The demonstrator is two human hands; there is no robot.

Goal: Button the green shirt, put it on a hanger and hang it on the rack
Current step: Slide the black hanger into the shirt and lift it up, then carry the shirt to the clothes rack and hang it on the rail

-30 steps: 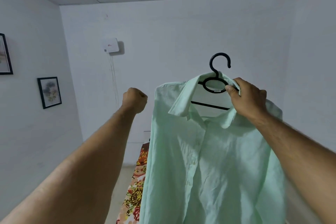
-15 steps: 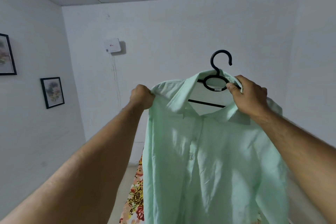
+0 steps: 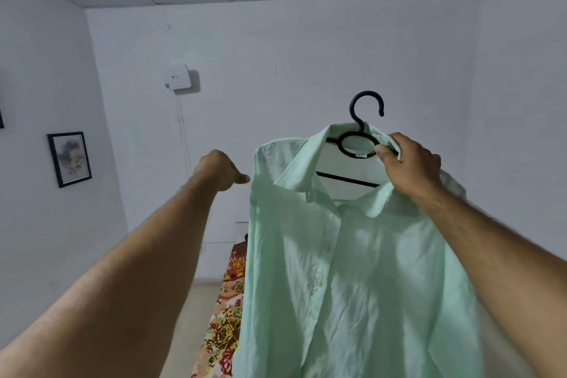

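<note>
Green shirt (image 3: 352, 270) — front placket closed, buttons in a line down the middle, hanging full length from a black hanger (image 3: 357, 144) held up in mid-air before a white wall; long axis vertical, shoulder line running left to right and tilted, the right shoulder nearer the camera. Hanger hook (image 3: 366, 106) stands clear above the collar, opening to the right, nothing engaged in it; no rack visible in this view, so which way the hook must travel cannot be told. Right hand (image 3: 409, 164) — closed on the hanger's neck ring and the collar fold together, carrying the whole load; it is the hand nearer the hook, just below and to the right of it. Left hand (image 3: 219, 173) — loosely curled, holding nothing, just beside the shirt's left shoulder with a narrow gap between. Change from half a second back: that hand was then pinching the left shoulder fabric; it has let go and drawn slightly left. Below, a floral bedcover (image 3: 225, 310); on the wall, a white box (image 3: 178, 77) and a framed picture (image 3: 70, 159).
</note>
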